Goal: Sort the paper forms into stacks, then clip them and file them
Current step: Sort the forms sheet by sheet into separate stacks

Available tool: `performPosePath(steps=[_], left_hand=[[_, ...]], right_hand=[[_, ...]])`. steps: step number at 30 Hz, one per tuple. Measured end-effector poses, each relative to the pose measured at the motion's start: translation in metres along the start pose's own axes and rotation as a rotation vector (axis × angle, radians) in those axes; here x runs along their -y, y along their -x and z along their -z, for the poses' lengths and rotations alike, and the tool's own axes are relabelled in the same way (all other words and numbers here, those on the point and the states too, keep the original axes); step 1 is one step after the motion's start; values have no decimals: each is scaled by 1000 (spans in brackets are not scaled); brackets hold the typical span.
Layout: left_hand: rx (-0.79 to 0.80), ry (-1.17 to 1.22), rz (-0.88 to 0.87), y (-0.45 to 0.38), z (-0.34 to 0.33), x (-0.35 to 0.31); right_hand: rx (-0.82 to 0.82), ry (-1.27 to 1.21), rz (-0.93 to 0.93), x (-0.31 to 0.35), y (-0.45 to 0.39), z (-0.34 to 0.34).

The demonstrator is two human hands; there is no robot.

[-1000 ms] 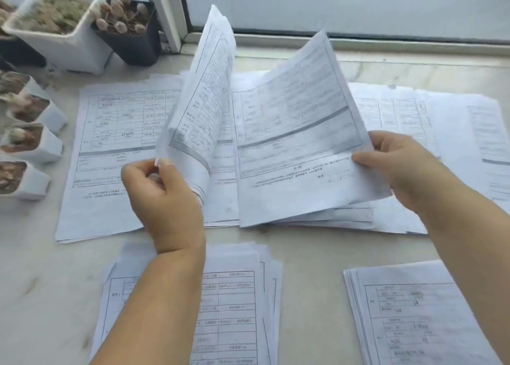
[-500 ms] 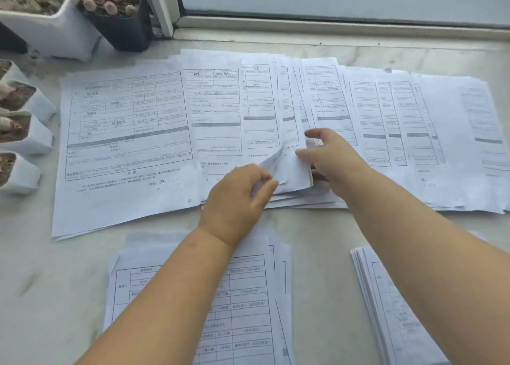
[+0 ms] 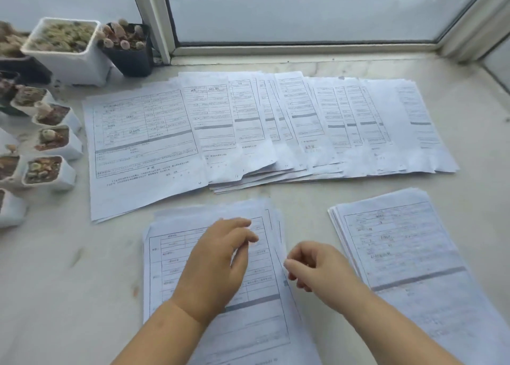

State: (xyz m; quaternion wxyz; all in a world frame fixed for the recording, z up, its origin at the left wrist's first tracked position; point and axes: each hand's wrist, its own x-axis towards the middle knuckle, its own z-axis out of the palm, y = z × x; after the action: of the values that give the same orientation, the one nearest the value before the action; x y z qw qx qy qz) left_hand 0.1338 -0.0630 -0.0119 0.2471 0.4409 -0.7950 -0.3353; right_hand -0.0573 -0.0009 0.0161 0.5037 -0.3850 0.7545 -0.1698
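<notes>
Hands over the near stack
Left hand (image 3: 218, 262) and right hand (image 3: 317, 268) hang loosely curled, holding nothing (2 empty); fanned forms (image 3: 276, 127) lie ahead, near stack (image 3: 256, 323) beneath.

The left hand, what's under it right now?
The left hand hovers over or rests on the near-left stack of forms; its top sheet's printed table shows around it. Contact, and the sheets beneath, can't be seen.

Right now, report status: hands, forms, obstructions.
Left hand and right hand empty, loosely curled over near stack. Fanned forms lie beyond, second stack right. No clip visible. Plant pots left, apart.
</notes>
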Motion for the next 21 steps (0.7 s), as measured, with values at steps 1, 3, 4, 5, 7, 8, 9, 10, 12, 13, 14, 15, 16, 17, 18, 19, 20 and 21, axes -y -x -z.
performPosePath(steps=[1, 3, 4, 5, 7, 8, 9, 10, 12, 13, 14, 15, 16, 17, 18, 19, 20, 21], left_hand=[[-1, -11, -8, 20, -1, -5], [8, -29, -15, 60, -7, -14], [22, -47, -17, 79, -11, -19], [36, -76, -16, 98, -16, -23], [59, -140, 16, 130, -26, -29], [62, -166, 51, 143, -29, -32], [63, -184, 91, 154, -33, -35], [68, -195, 124, 163, -36, -39], [111, -231, 147, 173, -41, -43], [138, -259, 145, 176, -44, -44], [154, -282, 145, 178, -47, -43], [152, -293, 151, 178, -49, -43], [135, -291, 156, 178, -50, -43], [115, -283, 157, 178, -51, -42], [102, -274, 150, 178, -53, -42], [91, -267, 135, 179, -54, -41], [83, -261, 119, 181, -56, -40], [79, -250, 107, 182, -58, -38]], right_hand=[[-10, 87, 15, -10, 14, -8], [-41, 225, 44, -30, 40, -19], [-48, 256, 50, -39, 50, -23], [-44, 269, 52, -47, 60, -25], [-38, 271, 53, -60, 72, -26], [-49, 270, 52, -65, 77, -26], [-60, 267, 53, -70, 80, -27], [-65, 250, 51, -74, 82, -28], [-44, 168, 26, -83, 82, -29], [-26, 120, 9, -87, 82, -30], [-8, 70, -3, -90, 81, -30], [9, 17, -11, -93, 81, -31], [23, -45, -11, -95, 81, -31], [37, -94, 1, -98, 81, -31], [50, -118, 31, -100, 81, -30], [68, -117, 65, -103, 83, -29], [92, -115, 94, -105, 84, -28], [116, -117, 116, -108, 86, -28]])
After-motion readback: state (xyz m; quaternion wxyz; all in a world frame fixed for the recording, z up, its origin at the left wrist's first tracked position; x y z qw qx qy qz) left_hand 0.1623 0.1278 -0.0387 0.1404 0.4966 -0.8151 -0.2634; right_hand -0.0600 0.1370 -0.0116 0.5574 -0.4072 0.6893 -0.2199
